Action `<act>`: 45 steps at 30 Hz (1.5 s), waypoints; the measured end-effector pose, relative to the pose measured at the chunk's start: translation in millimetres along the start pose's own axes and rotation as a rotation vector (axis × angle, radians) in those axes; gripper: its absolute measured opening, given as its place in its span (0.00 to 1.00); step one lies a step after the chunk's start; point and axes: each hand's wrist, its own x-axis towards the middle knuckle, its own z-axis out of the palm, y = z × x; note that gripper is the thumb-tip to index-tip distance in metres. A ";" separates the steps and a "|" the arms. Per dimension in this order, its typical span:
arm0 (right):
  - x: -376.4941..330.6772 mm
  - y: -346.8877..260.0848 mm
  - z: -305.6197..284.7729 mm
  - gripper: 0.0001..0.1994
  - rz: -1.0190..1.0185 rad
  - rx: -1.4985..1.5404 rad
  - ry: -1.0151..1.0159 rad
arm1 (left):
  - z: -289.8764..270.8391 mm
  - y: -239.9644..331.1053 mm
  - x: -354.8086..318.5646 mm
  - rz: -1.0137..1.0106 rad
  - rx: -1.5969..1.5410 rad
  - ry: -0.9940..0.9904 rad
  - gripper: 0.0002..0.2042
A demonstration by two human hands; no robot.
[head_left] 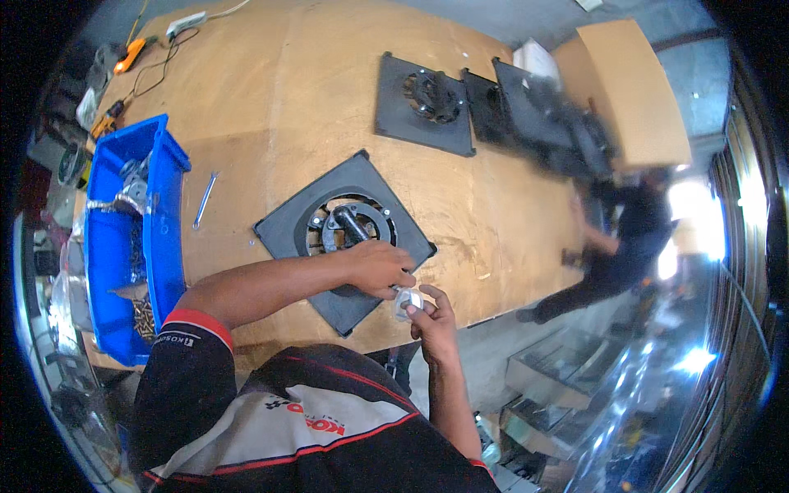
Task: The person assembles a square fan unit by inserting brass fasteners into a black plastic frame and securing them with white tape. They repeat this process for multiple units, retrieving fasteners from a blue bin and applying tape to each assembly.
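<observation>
My left hand point(382, 269) is closed round a black-handled tool point(351, 223), whose rounded end sticks out up and to the left. The kind of tool is not plain, as my fingers cover most of it. Below and to the right, my right hand point(436, 324) pinches a small silvery, rounded metal part point(407, 304) between thumb and fingers. The left fingertips come close to this part; whether the tool touches it I cannot tell. Under my left hand and forearm lies a black square plate point(362, 174) with a round, slotted opening and a metal ring in its middle.
A blue divided bin point(164, 222) with metal parts and screws stands at the left, beside a wrench point(205, 200). Several black plates point(394, 115) lie at the back right near a cardboard box point(637, 90). A blurred co-worker point(633, 222) leans in at the right edge.
</observation>
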 end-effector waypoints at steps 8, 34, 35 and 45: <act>14.0 19.1 -25.6 0.17 0.018 0.382 -0.136 | 6.4 1.2 1.2 -0.030 0.025 0.050 0.14; 65.3 35.0 -36.5 0.36 -0.169 0.403 -0.221 | 5.5 11.9 -0.9 -0.192 -0.034 0.153 0.28; 66.6 36.1 -36.0 0.36 -0.174 0.396 -0.223 | 5.7 12.1 -1.2 -0.196 -0.025 0.160 0.27; 67.6 53.4 -18.7 0.39 -0.296 0.148 -0.094 | 4.9 12.1 3.5 -0.145 0.000 0.194 0.22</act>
